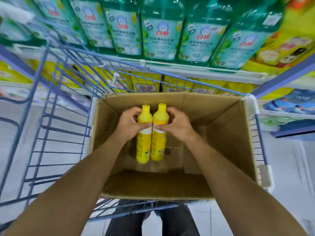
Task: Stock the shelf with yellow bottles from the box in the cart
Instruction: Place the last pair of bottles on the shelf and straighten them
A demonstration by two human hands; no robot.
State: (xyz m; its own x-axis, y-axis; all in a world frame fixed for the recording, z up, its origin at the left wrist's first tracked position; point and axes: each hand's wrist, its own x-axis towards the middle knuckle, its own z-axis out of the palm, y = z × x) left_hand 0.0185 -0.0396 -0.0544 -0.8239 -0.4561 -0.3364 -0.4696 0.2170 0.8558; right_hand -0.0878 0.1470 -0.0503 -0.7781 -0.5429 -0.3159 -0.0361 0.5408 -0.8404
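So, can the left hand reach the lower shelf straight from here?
Probably not directly: the left hand, gripping a yellow bottle over the box, has the cart's wire front between it and the lower shelf; it would likely need to lift over.

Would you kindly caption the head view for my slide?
Left hand holds the left yellow bottle, right hand the right yellow bottle, in the cardboard box in the blue cart.

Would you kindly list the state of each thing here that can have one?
Left hand, gripping the left bottle.
Right hand, gripping the right bottle.
Both bottles, capped, upright, side by side.
Cardboard box, open, no other bottles visible inside.
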